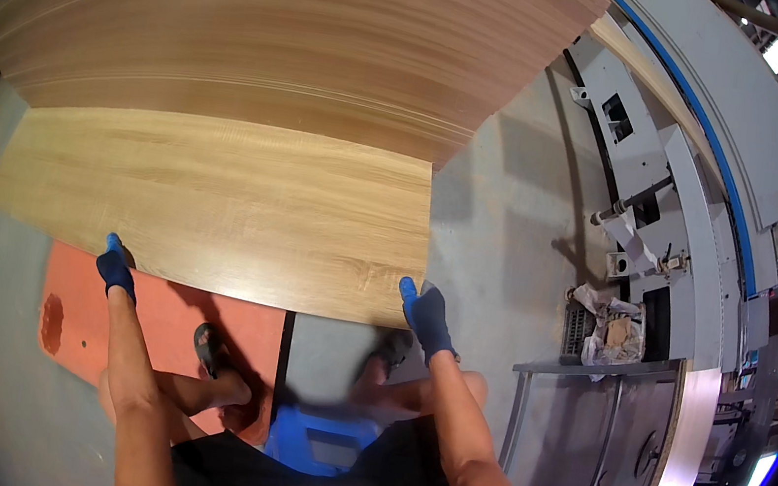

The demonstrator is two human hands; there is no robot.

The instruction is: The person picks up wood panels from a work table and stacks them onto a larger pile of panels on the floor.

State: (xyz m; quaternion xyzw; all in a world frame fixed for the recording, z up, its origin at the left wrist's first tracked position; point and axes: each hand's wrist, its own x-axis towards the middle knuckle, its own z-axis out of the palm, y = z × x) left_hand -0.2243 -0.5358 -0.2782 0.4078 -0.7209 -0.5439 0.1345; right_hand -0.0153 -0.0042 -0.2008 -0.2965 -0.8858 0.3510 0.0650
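Note:
A long light-wood board (225,205) lies in front of me, its grain running left to right. My left hand (117,268), in a dark blue glove with lighter blue fingertips, is closed on its near edge toward the left end. At the near right corner my right hand (428,316), gloved alike, grips the board with the thumb on top. The other fingers of both hands are mostly hidden under or beside the board. Against the board's far edge stands a large brown wood-grain surface (288,40), filling the top of the view.
Below the board are an orange-red mat or panel (101,312) and a blue plastic stool (312,439) between my legs. On the right runs a long grey machine (724,121) with a blue stripe. A crate of scraps (611,329) and a metal-framed table (596,365) stand beside it.

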